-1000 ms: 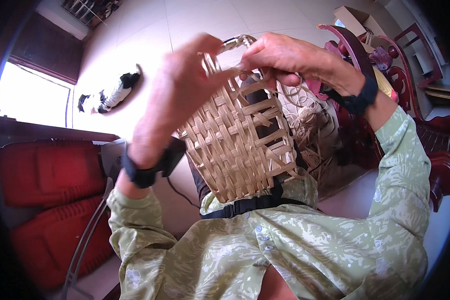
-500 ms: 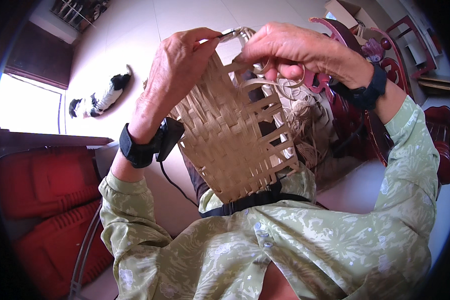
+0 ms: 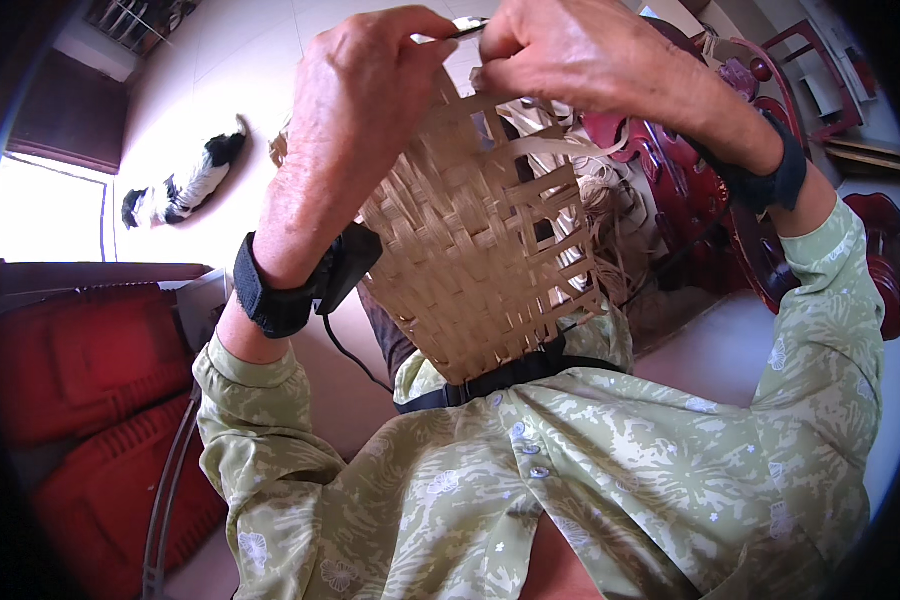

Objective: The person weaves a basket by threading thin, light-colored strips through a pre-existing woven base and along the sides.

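Note:
A panel woven from flat beige strips [image 3: 470, 250] slants up from my lap, its far end between my hands. The fingers of my left hand [image 3: 365, 110] are pinched round a thin dark tool [image 3: 470, 30] whose tip points right. My right hand [image 3: 595, 60] is closed at the panel's upper right edge, gripping a beige strip; its fingertips are partly hidden. A loose strip [image 3: 565, 147] curves out below the right hand. Along the right side of the panel, strip ends stand apart with gaps between them.
A bundle of loose beige strips [image 3: 605, 195] lies behind the panel. Dark red carved furniture [image 3: 670, 200] stands at right. Red cushioned seats [image 3: 85, 365] are at left. A black-and-white animal [image 3: 190, 185] lies on the pale floor. A black cable [image 3: 350, 355] hangs from my left wrist device.
Both hands have moved up and slightly closer together, with the dark tool and panel. The loose strip has swung lower and to the right, away from the right fingers.

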Motion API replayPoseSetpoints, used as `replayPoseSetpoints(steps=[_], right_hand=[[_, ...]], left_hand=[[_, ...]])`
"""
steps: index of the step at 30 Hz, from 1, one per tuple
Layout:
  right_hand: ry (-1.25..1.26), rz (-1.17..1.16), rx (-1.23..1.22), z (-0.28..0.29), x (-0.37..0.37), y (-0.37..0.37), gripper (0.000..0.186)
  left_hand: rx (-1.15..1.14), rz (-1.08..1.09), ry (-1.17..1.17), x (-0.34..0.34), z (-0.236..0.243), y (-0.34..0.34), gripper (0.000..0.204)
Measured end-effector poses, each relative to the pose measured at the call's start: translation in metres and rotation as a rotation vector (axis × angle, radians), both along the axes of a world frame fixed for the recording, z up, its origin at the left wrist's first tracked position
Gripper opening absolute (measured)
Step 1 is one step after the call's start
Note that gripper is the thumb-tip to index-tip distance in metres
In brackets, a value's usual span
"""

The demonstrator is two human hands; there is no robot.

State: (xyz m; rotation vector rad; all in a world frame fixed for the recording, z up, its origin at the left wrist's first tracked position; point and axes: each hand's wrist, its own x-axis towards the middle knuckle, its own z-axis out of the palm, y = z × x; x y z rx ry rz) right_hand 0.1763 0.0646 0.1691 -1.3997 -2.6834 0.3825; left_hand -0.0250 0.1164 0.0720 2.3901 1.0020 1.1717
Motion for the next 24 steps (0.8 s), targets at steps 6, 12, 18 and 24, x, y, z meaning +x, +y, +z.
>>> replayPoseSetpoints(steps=[6, 12, 18, 24], right_hand=[[0.216, -0.245, -0.137, -0.009, -0.018, 0.002, 0.024], [0.411, -0.134, -0.275, -0.017, -0.003, 0.020, 0.027], [0.321, -0.263, -0.753, -0.013, -0.010, 0.038, 0.026], [-0.178, 0.154, 0.163, -0.004, -0.014, 0.023, 0.022]], left_hand=[[-0.266, 0.054, -0.074, 0.007, 0.021, -0.024, 0.014], [-0.129, 0.016, -0.087, -0.004, 0.008, -0.017, 0.018], [-0.189, 0.113, -0.091, -0.004, 0.011, -0.028, 0.015], [-0.232, 0.076, -0.088, -0.004, 0.012, -0.027, 0.011]])
